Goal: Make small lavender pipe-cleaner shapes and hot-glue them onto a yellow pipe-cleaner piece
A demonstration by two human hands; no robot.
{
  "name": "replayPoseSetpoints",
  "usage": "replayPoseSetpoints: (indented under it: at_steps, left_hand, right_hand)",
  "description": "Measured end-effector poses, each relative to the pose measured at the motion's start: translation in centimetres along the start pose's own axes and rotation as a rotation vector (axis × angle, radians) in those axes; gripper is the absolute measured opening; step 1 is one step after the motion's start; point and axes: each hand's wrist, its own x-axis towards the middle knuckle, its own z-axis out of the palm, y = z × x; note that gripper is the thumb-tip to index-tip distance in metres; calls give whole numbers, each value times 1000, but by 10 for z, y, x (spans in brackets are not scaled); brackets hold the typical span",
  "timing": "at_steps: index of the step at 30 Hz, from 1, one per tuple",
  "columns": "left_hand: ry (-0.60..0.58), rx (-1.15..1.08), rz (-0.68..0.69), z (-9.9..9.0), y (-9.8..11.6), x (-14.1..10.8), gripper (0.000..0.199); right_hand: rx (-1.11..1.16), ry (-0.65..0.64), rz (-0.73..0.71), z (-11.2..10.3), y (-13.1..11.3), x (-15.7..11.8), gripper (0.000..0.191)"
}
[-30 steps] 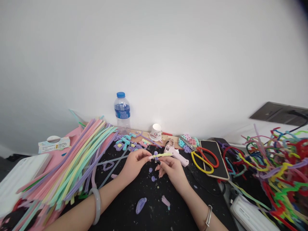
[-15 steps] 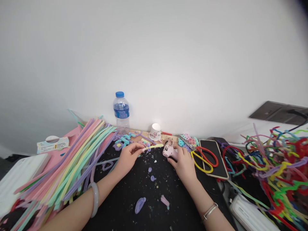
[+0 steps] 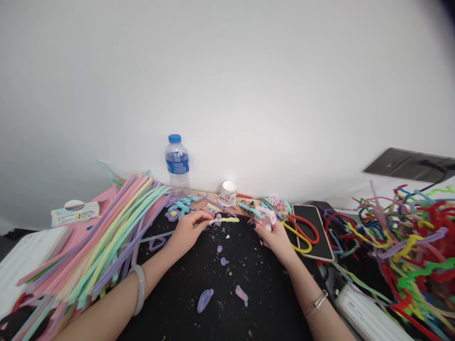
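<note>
My left hand is closed, thumb and fingertips pinching one end of a short pale yellow pipe cleaner. The strip points right, over the black table mat. In my right hand is a small pale pink handheld device, whose exact kind I cannot make out. A turquoise strip shows at its left side. Purple fuzzy pieces and a pink one lie on the mat, among scattered bits of fluff. Scissors with red and yellow handles are just right of my right hand.
Pastel pipe cleaners are heaped at left, and bright tangled ones at right. Along the wall stand a water bottle and a paper cup. A phone lies beyond the scissors.
My right hand has lifted and turned the pink device, which lay lower before. My left hand still pinches the yellow pipe cleaner. The view has shifted slightly.
</note>
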Motion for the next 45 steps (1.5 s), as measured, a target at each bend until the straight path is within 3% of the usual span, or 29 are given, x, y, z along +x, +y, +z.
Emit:
replayPoseSetpoints:
  at_steps: [4, 9, 15, 45]
  left_hand:
    - [-39, 115, 94, -3, 1, 0, 12]
    - [-70, 173, 129, -4, 3, 0, 12]
    - [-77, 172, 142, -4, 2, 0, 13]
    - [-64, 185, 129, -5, 4, 0, 14]
  right_hand:
    - [263, -209, 181, -9, 2, -3, 34]
    - [316, -338, 290, -14, 0, -5, 41]
    - [256, -326, 325, -12, 3, -3, 43]
    - [150, -360, 235, -12, 11, 0, 48]
